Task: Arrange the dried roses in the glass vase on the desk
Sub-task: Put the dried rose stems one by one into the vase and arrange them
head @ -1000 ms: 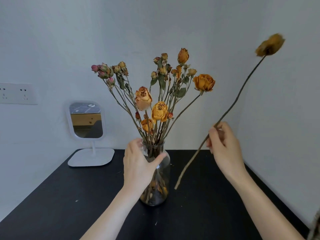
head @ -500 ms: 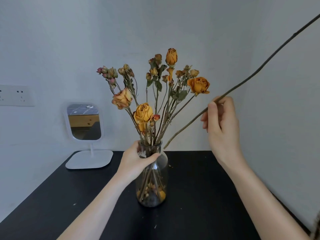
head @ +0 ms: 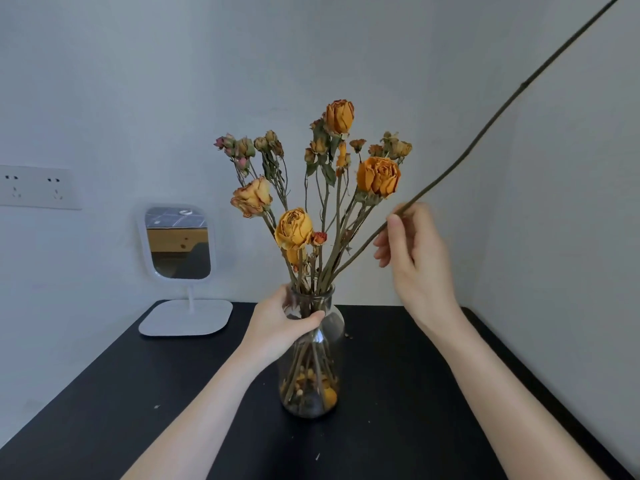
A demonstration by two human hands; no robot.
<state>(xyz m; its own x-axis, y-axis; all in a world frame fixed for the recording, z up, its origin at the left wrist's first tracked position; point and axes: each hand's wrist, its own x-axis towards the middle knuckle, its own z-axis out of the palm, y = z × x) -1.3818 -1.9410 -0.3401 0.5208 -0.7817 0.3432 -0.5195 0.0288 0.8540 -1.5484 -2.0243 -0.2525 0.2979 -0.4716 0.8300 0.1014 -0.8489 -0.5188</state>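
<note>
A clear glass vase stands on the black desk, filled with several dried orange and pink roses. My left hand grips the vase's neck. My right hand pinches a long bare rose stem that slants up to the top right, where its bloom is out of frame. The stem's lower end reaches down among the other stems at the vase mouth.
A small white mirror on a stand sits at the desk's back left corner. A wall socket plate is on the left wall. White walls close in behind and on the right. Small crumbs lie on the desk.
My right hand raised the long stem and swung its lower end left from above the desk to the vase mouth. The bloom left the frame. My left hand stayed on the vase neck.
</note>
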